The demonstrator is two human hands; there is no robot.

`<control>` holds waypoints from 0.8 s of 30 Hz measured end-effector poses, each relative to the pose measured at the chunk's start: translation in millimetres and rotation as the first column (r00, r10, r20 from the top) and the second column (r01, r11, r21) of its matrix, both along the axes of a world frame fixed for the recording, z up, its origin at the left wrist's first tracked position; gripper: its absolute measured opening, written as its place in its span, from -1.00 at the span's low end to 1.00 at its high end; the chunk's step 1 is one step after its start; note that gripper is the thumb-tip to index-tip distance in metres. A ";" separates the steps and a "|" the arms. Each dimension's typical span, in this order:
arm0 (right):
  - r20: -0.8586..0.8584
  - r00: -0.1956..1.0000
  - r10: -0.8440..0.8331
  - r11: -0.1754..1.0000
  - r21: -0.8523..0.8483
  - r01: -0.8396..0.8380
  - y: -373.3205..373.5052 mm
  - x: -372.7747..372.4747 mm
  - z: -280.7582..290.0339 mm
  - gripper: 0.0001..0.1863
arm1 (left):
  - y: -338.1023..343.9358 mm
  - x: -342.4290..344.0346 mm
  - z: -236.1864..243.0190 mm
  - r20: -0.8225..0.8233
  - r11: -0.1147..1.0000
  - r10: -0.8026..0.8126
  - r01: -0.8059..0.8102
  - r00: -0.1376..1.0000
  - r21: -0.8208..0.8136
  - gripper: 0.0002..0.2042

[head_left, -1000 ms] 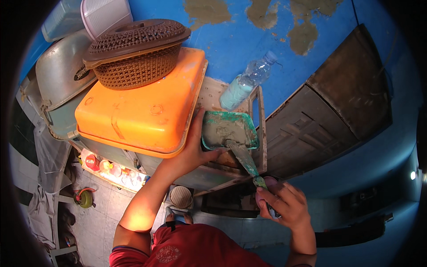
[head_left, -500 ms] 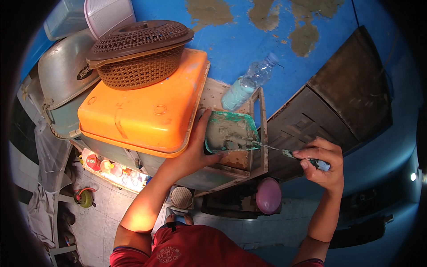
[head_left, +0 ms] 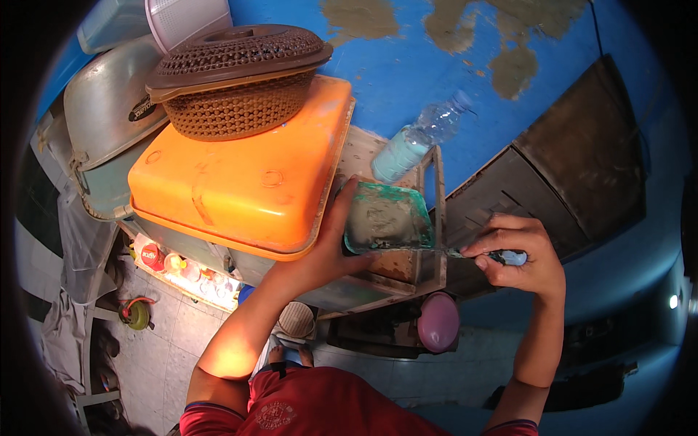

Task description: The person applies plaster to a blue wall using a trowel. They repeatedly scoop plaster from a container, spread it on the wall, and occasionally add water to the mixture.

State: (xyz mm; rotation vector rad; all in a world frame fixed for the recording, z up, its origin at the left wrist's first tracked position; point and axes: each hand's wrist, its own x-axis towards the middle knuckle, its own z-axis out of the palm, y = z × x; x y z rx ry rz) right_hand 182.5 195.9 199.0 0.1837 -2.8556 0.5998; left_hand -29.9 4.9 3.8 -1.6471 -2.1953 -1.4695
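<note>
My left hand (head_left: 320,251) grips a green rectangular container (head_left: 418,207) by its left side, holding grey, paste-like mortar (head_left: 382,221). My right hand (head_left: 512,254) is closed round the handle of a mortar-smeared putty knife (head_left: 454,252); its blade is nearly edge-on at the container's front rim. The container is above a worn wooden-framed surface (head_left: 392,269). Behind it stands a plastic bottle (head_left: 400,152) with pale blue lower part. An orange plastic tub (head_left: 225,182) lies upside down left of my left hand.
A brown lidded basket (head_left: 236,102) sits on the orange tub beside a metal pot (head_left: 109,109). The blue wall (head_left: 378,80) has grey patches. Dark panels (head_left: 574,152) stand at right. A pink bowl (head_left: 436,320) and a round stool (head_left: 296,316) are below.
My right hand moved right and up from a second ago, bringing the blade from diagonally inside the container to nearly level along its front rim. My left hand keeps its hold.
</note>
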 end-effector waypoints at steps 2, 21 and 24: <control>-0.033 0.998 -0.058 0.998 0.037 0.059 -4.8 -10.5 -8.8 -0.71 | 0.7 -0.8 -2.3 0.012 1.000 -0.011 0.010 1.000 0.003 0.13; -0.095 0.991 -0.091 0.996 -0.021 0.089 -3.1 -24.0 -16.0 -0.79 | 1.3 -3.3 -1.1 -0.026 1.000 0.013 -0.013 1.000 0.020 0.12; -0.104 0.989 -0.108 0.994 -0.022 0.106 -7.4 -28.9 -27.0 -0.79 | 0.3 -2.6 1.6 -0.037 1.000 0.025 -0.025 0.999 0.003 0.12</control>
